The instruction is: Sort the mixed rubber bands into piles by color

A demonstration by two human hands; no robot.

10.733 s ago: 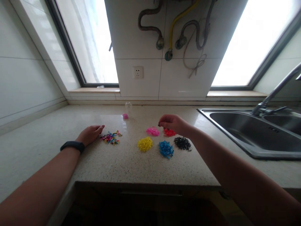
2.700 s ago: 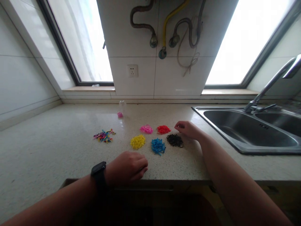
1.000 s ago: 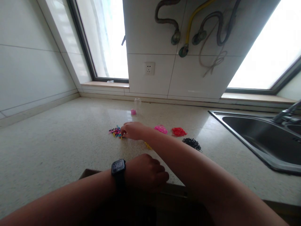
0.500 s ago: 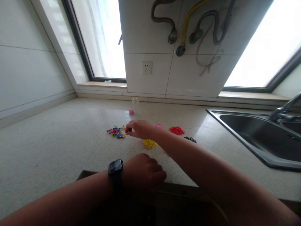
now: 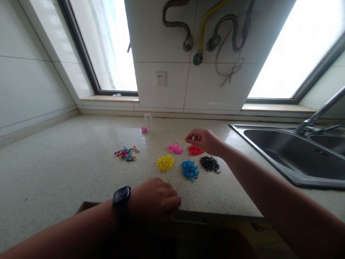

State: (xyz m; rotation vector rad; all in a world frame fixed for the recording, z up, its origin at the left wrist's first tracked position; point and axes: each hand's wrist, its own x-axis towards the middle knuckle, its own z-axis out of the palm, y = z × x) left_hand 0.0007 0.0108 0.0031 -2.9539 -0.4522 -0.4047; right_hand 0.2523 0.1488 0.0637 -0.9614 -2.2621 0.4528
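Small rubber bands lie in heaps on the speckled counter [image 5: 61, 169]: a mixed-colour heap [image 5: 125, 153] to the left, then pink [image 5: 175, 148], red [image 5: 195, 150], yellow [image 5: 165, 163], blue [image 5: 190, 169] and black [image 5: 209, 164] heaps. My right hand [image 5: 206, 140] hovers above the red heap, between it and the pink one. Its thumb and forefinger pinch something tiny, too small to name. My left hand [image 5: 156, 199], with a black watch [image 5: 122, 198] on the wrist, rests curled at the counter's front edge, nothing visible in it.
A steel sink [image 5: 280, 151] with a tap [image 5: 315, 118] fills the right side. A small clear jar [image 5: 148, 119] and a pink lid [image 5: 144, 130] sit near the back wall. Hoses [image 5: 210, 32] and a socket [image 5: 160, 78] are on the tiled wall between two windows.
My right hand has drawn back from the mixed-colour heap and moved right, over the pink and red heaps, still pinched. My left hand stayed at the counter edge.
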